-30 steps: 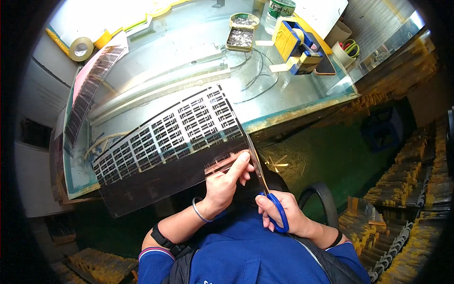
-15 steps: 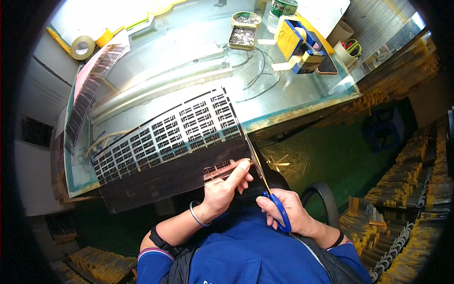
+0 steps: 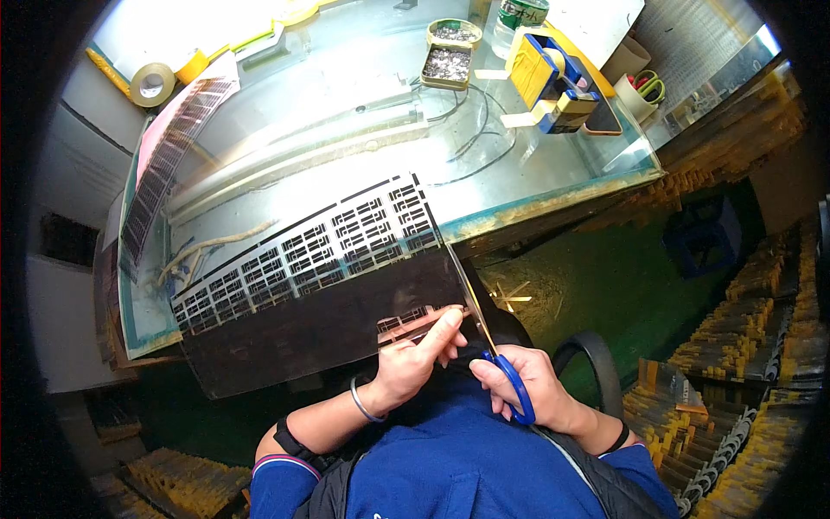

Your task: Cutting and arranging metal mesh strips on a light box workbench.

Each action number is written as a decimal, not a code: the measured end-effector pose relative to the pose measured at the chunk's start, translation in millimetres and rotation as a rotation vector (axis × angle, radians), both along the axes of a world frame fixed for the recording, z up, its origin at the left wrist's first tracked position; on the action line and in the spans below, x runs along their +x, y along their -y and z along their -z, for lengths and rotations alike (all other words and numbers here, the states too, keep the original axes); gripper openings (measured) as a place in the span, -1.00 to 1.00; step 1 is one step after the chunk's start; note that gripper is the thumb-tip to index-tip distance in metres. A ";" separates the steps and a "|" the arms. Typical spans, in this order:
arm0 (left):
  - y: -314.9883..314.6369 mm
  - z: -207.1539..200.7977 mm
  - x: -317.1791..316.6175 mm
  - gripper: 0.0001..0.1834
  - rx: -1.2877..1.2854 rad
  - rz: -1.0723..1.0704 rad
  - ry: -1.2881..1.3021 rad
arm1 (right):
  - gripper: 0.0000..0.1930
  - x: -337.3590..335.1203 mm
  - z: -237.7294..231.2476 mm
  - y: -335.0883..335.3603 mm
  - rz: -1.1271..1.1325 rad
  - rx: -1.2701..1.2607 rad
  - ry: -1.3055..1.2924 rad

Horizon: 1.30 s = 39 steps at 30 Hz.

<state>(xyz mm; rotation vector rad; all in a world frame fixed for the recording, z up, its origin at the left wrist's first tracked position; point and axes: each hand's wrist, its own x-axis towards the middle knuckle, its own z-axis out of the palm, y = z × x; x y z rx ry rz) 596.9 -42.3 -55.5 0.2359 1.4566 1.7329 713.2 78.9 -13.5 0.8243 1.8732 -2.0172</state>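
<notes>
My left hand pinches the near right corner of a large patterned film sheet, thumb on top. The sheet is clear with rows of black rectangular marks where the lit table shows through it, and looks dark over its near part. In my right hand is a pair of scissors with blue handles. Their blades point away from me and lie along the sheet's right edge, close to my left fingertips. Whether the blades are apart is hard to see.
The sheet overlaps the front of a lit glass-topped table. On it are a blue tape dispenser, a small tin of metallic bits, a tape roll and another film strip. A black chair arm is at my right.
The film sheet and my left hand have shifted slightly down toward me. My right hand and the scissors have hardly moved.
</notes>
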 end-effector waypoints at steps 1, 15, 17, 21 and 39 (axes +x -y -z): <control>-0.4 0.6 0.5 -0.79 -0.001 -0.009 0.003 | -0.64 0.3 0.5 0.2 0.002 -0.005 -0.009; 8.0 5.3 9.6 -0.76 -0.023 0.037 0.012 | -0.65 -1.5 -1.7 -2.4 0.011 -0.072 0.018; 8.7 2.8 11.6 -0.76 -0.026 0.098 -0.040 | -0.65 -1.2 -0.1 -2.9 0.025 -0.110 0.019; 10.0 3.7 16.5 -0.77 -0.022 0.097 -0.028 | -0.65 -1.4 1.7 -3.2 0.035 -0.118 -0.010; 11.0 11.3 26.6 -0.79 -0.012 0.200 -0.047 | -0.60 -4.1 -5.1 -5.7 0.104 -0.215 -0.071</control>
